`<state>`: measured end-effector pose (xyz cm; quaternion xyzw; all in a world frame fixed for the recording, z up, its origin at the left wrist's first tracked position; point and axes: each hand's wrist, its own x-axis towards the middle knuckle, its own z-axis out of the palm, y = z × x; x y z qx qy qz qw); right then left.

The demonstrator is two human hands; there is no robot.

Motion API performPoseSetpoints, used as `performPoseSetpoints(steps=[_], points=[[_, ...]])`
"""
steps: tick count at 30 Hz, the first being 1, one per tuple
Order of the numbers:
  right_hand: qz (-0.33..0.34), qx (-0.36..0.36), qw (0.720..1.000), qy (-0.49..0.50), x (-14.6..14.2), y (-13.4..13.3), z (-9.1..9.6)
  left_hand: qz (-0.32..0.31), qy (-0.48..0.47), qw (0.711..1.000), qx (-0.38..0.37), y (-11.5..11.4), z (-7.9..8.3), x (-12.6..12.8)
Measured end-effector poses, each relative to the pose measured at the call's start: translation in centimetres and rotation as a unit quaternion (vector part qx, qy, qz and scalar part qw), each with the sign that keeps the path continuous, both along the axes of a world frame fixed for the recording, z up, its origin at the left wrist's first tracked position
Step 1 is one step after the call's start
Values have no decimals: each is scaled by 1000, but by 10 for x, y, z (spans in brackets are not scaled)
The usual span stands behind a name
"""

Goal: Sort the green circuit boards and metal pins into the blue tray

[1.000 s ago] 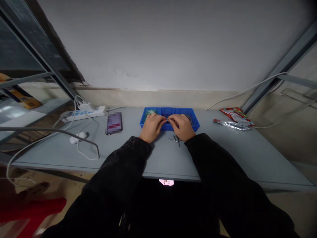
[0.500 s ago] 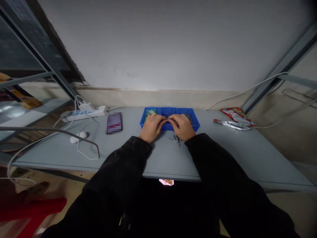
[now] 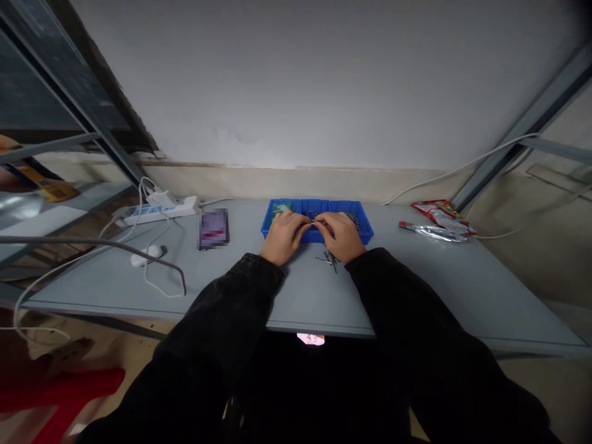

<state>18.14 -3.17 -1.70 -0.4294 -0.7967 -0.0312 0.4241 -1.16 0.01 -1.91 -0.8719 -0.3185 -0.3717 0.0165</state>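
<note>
Both my hands meet at the front of a blue three-compartment tray (image 3: 369, 233). My left hand (image 3: 283, 237) and my right hand (image 3: 343, 237) are closed, fingertips pinched around one small, thin metal piece (image 3: 312, 223); its exact kind is too small to make out. Green-looking packets (image 3: 280, 208) lie in the tray's left compartment. Thin metal pieces (image 3: 311, 215) fill part of the middle one, and dark small parts (image 3: 354, 221) the right one. Just below my right hand, several thin metal pins (image 3: 331, 261) lie loose on the grey table (image 3: 305, 296).
On the left are a white power strip (image 3: 160, 211) with cables, a purple pixelated object (image 3: 214, 228) and a white earphone case-like item (image 3: 146, 256). A red packet (image 3: 441, 216) and a silver wrapper (image 3: 435, 232) lie at the right. A wall rises behind the table.
Hardly anything differs: both hands stay pinched together over the tray's front edge, with only slight finger movement.
</note>
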Motion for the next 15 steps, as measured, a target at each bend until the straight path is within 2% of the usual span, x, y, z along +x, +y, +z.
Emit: performPoseSetpoints(steps=[8,15], points=[[-2,12,1000,-5,1,2,-2,-1,-3,1000,4,0,0,0],[-43,23,999,-3,4,3,0,5,-12,1000,1,0,3,-1]])
